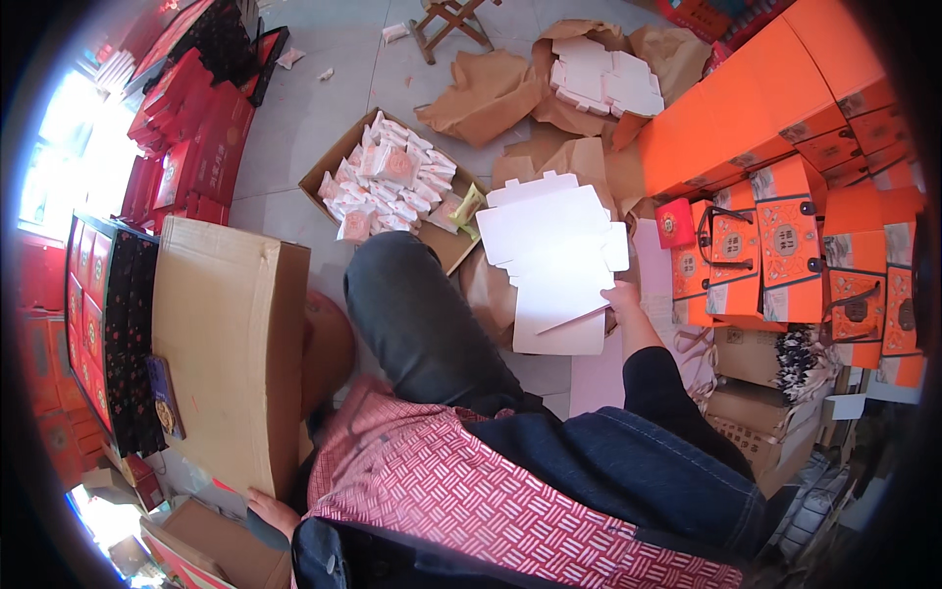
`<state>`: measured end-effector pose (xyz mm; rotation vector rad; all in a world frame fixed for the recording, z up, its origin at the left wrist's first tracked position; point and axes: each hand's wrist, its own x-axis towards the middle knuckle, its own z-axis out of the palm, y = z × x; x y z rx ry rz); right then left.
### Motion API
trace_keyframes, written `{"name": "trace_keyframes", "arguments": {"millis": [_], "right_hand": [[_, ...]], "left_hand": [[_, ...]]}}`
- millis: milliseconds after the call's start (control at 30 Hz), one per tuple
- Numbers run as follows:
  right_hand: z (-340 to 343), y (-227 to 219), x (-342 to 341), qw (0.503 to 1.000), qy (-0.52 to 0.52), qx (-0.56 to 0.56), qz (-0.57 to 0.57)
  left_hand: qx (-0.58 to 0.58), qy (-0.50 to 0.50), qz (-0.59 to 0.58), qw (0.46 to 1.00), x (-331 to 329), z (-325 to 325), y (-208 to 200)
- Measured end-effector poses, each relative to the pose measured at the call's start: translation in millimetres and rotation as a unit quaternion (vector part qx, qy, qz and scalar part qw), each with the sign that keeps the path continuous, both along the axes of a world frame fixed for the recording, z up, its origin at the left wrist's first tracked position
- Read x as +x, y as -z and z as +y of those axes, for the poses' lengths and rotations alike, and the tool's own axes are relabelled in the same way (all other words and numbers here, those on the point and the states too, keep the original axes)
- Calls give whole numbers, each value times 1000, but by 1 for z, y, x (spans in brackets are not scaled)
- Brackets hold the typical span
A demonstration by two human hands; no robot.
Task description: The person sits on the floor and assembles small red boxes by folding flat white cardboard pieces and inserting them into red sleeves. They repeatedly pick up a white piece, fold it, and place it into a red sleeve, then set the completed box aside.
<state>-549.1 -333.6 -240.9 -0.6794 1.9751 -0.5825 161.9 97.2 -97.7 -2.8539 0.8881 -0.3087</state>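
Note:
My right hand (pixel 620 297) is closed on the edge of a flat, unfolded white box blank (pixel 554 240). The blank lies open over brown paper, with its flaps spread and one narrow panel tilted up near my fingers. Low on the left, my left hand (pixel 273 512) is at the lower edge of a tall brown cardboard box (pixel 221 344). Its fingers are small and partly hidden, so their grip cannot be made out.
An open carton (pixel 316 182) of small white-wrapped packets stands ahead. More white blanks (pixel 603 79) lie in brown paper beyond. Orange gift boxes (pixel 736 255) stack on the right; red boxes (pixel 201 147) on the left. A wooden stool (pixel 451 25) stands far ahead.

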Motion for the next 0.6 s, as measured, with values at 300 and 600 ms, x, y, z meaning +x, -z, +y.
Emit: {"name": "trace_keyframes", "arguments": {"millis": [300, 600], "right_hand": [[-9, -49, -86, 967, 25, -233, 103], [6, -155, -62, 927, 144, -330, -103]], "left_hand": [[-322, -147, 249, 902, -4, -33, -12], [-281, 25, 220, 934, 1, -23, -6]]}}
